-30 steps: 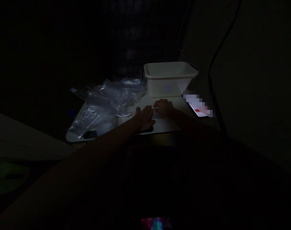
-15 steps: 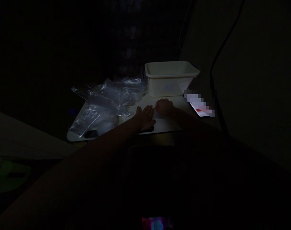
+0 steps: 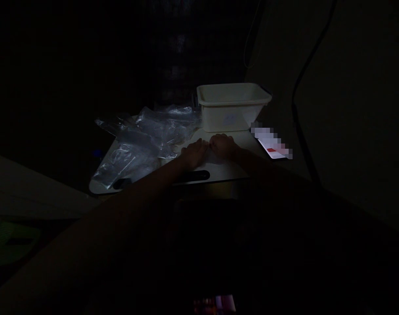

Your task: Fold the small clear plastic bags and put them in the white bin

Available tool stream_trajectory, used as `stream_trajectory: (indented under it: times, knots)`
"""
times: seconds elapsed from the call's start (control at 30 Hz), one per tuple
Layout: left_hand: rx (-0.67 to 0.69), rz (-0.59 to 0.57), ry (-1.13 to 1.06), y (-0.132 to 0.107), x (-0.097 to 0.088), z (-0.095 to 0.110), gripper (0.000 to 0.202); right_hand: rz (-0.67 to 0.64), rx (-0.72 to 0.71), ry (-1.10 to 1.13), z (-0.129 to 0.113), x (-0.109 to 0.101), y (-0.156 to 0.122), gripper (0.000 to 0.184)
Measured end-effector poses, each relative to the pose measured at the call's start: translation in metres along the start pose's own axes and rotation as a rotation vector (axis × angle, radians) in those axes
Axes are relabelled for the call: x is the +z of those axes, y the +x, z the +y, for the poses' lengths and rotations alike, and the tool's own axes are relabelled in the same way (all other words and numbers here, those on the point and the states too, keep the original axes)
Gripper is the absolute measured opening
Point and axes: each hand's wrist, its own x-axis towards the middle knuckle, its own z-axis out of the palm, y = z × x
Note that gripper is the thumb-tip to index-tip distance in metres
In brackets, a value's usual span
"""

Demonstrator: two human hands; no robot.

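The room is very dark, and most of what shows is on or around a low white table (image 3: 238,173), which has a thin dark edge, a rounded near left corner and a slot (image 3: 199,175) cut near its near side. The left hand (image 3: 194,154) and the right hand (image 3: 223,147) meet over the middle of the top, fingers bent in and tips close together or touching. A piece of clear plastic (image 3: 215,159) lies at and just below them, on the near side of the right hand; the light is too dim to tell whether either hand grips it. Clear bags (image 3: 136,146) lie in a loose, shiny heap over the left part of the table, spreading to the far side. At the far right stands a pale tub (image 3: 225,119), upright, with a small mark on its near wall. Right of it, a lit phone (image 3: 275,153) lies aslant, part of its screen blurred out. A dark cable (image 3: 296,120) runs down in front of the dim wall (image 3: 357,100) on the right. Low on the left are a pale panel (image 3: 31,188) and, nearer, a green thing (image 3: 18,240) too dark to name. A small lit screen (image 3: 215,305) glows at the near edge of the view.
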Motion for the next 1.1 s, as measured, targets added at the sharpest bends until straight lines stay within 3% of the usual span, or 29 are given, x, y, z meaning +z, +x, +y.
stream_trajectory:
  times: [0.13, 0.4, 0.6, 0.77, 0.97, 1.1]
  knots:
    - [-0.061, 0.145, -0.213, 0.0065, -0.0044, -0.0012, 0.042, 0.044, -0.023, 0.114, -0.0014, 0.0009, 0.0001, 0.024]
    - [-0.187, 0.254, -0.643, 0.0102, -0.0004, -0.0061, 0.014, 0.099, 0.006, 0.298, -0.0020, 0.0023, 0.0007, 0.021]
    - [-0.266, 0.193, -0.832, 0.0060, -0.0028, -0.0034, 0.009, 0.096, 0.026, 0.319, 0.0001, 0.0024, 0.0005, 0.021]
    - [-0.275, 0.182, -0.874, 0.0036, -0.0037, 0.0015, 0.015, 0.106, 0.065, 0.384, 0.0027, 0.0041, 0.0027, 0.022]
    - [-0.261, 0.186, -0.916, 0.0030, -0.0047, 0.0030, 0.022, 0.102, 0.006, 0.432, 0.0046, 0.0034, 0.0063, 0.018]
    - [-0.251, 0.157, -0.911, 0.0021, -0.0056, 0.0023, 0.027, 0.157, 0.045, 0.505, 0.0059, 0.0017, 0.0074, 0.018]
